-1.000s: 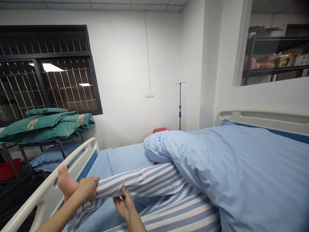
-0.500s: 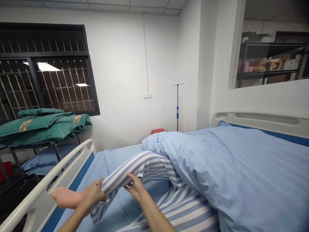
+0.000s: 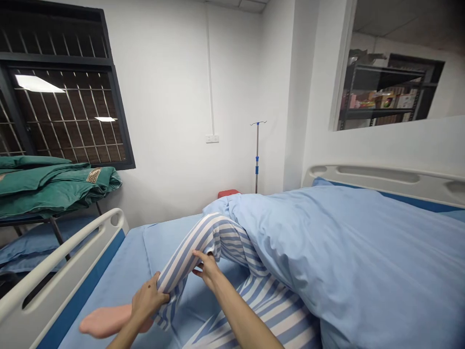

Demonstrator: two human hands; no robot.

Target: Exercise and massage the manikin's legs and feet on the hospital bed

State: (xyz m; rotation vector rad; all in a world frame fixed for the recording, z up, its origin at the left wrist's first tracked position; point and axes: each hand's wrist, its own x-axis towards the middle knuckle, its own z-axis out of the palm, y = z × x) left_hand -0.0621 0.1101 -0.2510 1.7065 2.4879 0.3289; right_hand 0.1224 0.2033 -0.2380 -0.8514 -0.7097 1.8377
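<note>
A left hand [image 3: 147,303] and a right hand [image 3: 208,269] grip a striped trouser leg [image 3: 192,254] on a hospital bed [image 3: 109,286].

At far left, folded green blankets [image 3: 47,186] lie on a metal rack [image 3: 56,235] below a barred window [image 3: 61,97]. A white side rail [image 3: 69,257] runs along the bed's left edge, and a bare foot [image 3: 105,321] rests just inside it on the blue sheet. The left hand is closed around the trouser cuff, just beside the foot. Near the bed's middle, the right hand pinches the blue-and-white cloth between thumb and fingers, beneath the raised, bent knee. Behind stands an IV pole [image 3: 257,155]. At right, a blue quilt [image 3: 345,257] covers the upper leg and the bed's right side, up to a white bed-end panel [image 3: 381,175].
</note>
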